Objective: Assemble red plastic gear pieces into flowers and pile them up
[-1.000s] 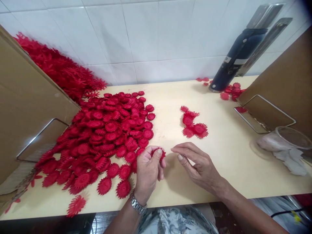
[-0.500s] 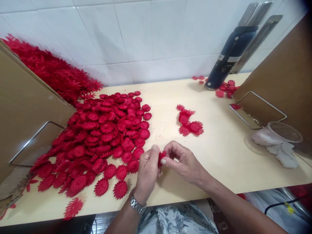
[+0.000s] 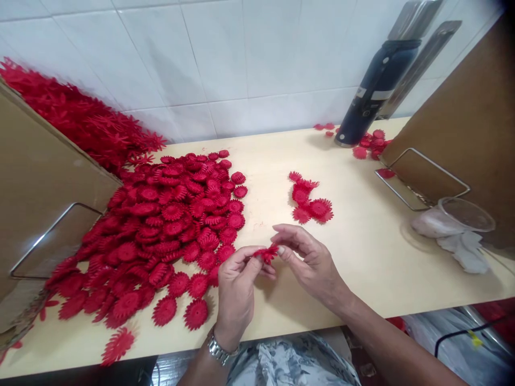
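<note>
Between my hands, above the table's near part, is a small red petalled flower (image 3: 266, 254). My left hand (image 3: 240, 281), with a metal watch on its wrist, pinches it between thumb and fingers. My right hand (image 3: 311, 265) has its thumb and a fingertip on the flower's right edge, with the index finger raised apart. To the left spreads a large heap of red round fringed flowers (image 3: 173, 212), reaching close to my left hand. Beyond my right hand lies a small group of red flowers (image 3: 311, 203).
Loose red petal pieces (image 3: 80, 120) are piled behind the left cardboard box (image 3: 48, 177). At the back right stands a dark blue bottle (image 3: 374, 86) beside more red flowers. A cardboard box (image 3: 454, 123), a clear plastic cup (image 3: 466, 214) and crumpled tissue (image 3: 464, 252) are at right.
The flower has turned from edge-on to lying flatter in my left fingers. My left hand has rotated, and my right index finger has lifted and straightened. The view has shifted slightly.
</note>
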The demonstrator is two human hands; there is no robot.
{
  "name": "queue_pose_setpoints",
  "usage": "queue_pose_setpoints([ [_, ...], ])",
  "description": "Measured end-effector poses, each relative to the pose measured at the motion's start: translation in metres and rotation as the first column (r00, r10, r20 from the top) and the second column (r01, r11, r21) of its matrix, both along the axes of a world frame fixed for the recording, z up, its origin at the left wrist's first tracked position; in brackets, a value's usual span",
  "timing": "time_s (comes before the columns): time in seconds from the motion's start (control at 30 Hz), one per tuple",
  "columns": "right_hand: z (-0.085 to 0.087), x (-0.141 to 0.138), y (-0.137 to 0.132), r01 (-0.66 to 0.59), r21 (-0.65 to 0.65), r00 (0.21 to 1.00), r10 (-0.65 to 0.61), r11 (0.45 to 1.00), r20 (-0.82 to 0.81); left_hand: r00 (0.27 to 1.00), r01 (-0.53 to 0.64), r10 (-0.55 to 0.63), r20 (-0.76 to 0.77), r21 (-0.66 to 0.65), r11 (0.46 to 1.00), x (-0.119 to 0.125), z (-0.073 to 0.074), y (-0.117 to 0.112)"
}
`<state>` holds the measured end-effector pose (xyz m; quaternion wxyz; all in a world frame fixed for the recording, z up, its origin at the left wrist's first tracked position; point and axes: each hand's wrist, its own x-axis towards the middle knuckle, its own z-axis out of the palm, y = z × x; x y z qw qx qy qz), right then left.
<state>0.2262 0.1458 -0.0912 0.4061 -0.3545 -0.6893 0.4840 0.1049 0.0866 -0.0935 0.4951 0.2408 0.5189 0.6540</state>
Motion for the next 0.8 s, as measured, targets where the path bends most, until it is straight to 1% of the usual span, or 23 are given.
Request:
queue_pose_setpoints([
  [0.07,0.002,0.0,-0.002,0.072,0.009,0.997,-0.072,0.997,0.022,0.995,-0.066,0.067,-0.077,0.022,0.998,0.001,-0.001,0.001],
  [0.1,0.002,0.0,-0.003,0.093,-0.006,0.995,-0.093,0.996,0.036,0.987,-0.092,0.096,-0.13,0.037,0.995,0.002,-0.001,0.002],
  [0.17,0.003,-0.002,-0.005,0.066,-0.085,0.997,-0.061,0.994,0.057,0.959,-0.119,0.133,-0.25,0.069,0.99,0.003,-0.002,0.002],
  [0.23,0.002,-0.005,-0.006,-0.023,-0.179,0.999,0.029,0.984,0.031,0.939,-0.126,0.151,-0.309,0.098,0.987,0.004,-0.003,0.002],
  [0.27,0.001,-0.006,-0.007,-0.064,-0.206,0.998,0.065,0.977,0.002,0.948,-0.119,0.143,-0.285,0.1,0.988,0.004,-0.003,0.002],
  [0.3,0.001,-0.007,-0.006,-0.089,-0.214,0.996,0.085,0.973,-0.028,0.968,-0.105,0.122,-0.221,0.088,0.991,0.004,-0.003,0.002],
  [0.37,0.0,-0.006,-0.005,-0.117,-0.2,0.992,0.106,0.973,-0.064,0.996,-0.083,0.084,-0.006,0.031,0.996,0.004,-0.002,0.003],
  [0.43,0.001,-0.003,-0.004,-0.134,-0.174,0.99,0.124,0.976,-0.068,0.973,-0.087,0.093,0.21,-0.038,0.996,0.003,0.0,0.005],
  [0.5,0.002,-0.001,-0.004,-0.152,-0.172,0.987,0.139,0.973,-0.085,0.941,-0.077,0.096,0.326,-0.072,0.994,0.003,0.003,0.007],
  [0.53,0.003,0.0,-0.004,-0.162,-0.178,0.984,0.146,0.971,-0.099,0.937,-0.055,0.077,0.342,-0.073,0.996,0.003,0.005,0.008],
  [0.6,0.005,0.001,-0.004,-0.167,-0.179,0.984,0.152,0.97,-0.097,0.951,0.001,0.021,0.31,-0.072,0.997,0.004,0.008,0.008],
  [0.73,0.009,-0.001,-0.004,-0.159,-0.115,0.987,0.161,0.981,0.008,0.986,0.084,-0.071,0.149,-0.081,0.993,0.004,0.009,0.008],
  [0.8,0.009,-0.001,-0.003,-0.175,-0.147,0.984,0.178,0.974,0.005,0.989,0.121,-0.113,0.093,-0.087,0.989,0.003,0.008,0.008],
])
